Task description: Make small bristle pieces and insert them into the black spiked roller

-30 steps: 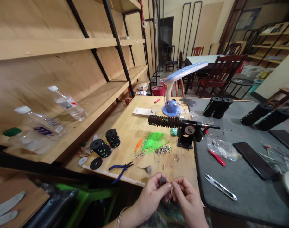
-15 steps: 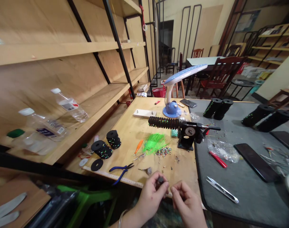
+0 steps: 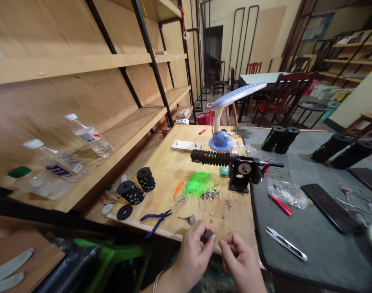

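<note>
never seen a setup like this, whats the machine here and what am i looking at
No robot here: these are a person's bare hands, seen from a camera worn on the head, looking forward and down. The left hand holds a small dark thing. The right hand has thumb and forefinger pinched together; whether anything sits between them is too small to tell. On the wooden table lie green strands, colourful beads and blue-handled pliers. Beyond stands a black device bearing a ridged dark roll. The grey mat at right carries silver snips.
</note>
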A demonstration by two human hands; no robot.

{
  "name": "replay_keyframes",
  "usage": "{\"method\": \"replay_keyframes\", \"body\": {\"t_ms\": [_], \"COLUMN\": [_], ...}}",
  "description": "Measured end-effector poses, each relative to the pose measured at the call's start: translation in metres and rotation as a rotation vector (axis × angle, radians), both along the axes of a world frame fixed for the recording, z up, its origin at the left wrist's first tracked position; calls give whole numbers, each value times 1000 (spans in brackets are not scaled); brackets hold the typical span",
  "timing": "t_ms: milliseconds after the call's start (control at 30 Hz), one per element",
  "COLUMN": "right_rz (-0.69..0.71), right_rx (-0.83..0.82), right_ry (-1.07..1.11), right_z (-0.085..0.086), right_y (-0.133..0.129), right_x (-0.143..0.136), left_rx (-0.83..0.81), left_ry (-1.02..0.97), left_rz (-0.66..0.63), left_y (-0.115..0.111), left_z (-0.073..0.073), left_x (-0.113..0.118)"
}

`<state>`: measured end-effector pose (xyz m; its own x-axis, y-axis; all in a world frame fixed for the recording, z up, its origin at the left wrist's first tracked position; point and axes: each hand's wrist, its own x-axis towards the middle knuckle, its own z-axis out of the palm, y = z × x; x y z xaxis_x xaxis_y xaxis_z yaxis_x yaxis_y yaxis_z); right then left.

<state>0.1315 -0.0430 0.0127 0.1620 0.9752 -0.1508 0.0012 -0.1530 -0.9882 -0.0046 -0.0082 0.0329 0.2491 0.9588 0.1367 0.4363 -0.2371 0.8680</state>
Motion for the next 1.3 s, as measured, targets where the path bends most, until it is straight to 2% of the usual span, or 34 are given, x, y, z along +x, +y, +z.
{"method": "replay_keyframes", "body": {"t_ms": [267, 467, 733, 1133, 1300], "right_rz": [66, 69, 97, 78, 77], "right_rx": [-23, -19, -47, -14, -8], "right_ry": [23, 36, 69, 79, 53], "right_z": [-13, -14, -7, -9, -7], "right_y": [2, 3, 5, 5, 5], "right_x": [2, 2, 3, 5, 6], "left_rx": [266, 340, 318, 250, 155], "left_ry": [74, 129, 167, 144, 112], "left_rz": [-93, -103, -138, -147, -87], "left_y": [-1, -1, -3, -2, -2], "left_z": [3, 0, -2, 0, 1], "left_x": [-3, -4, -6, -5, -3]}}
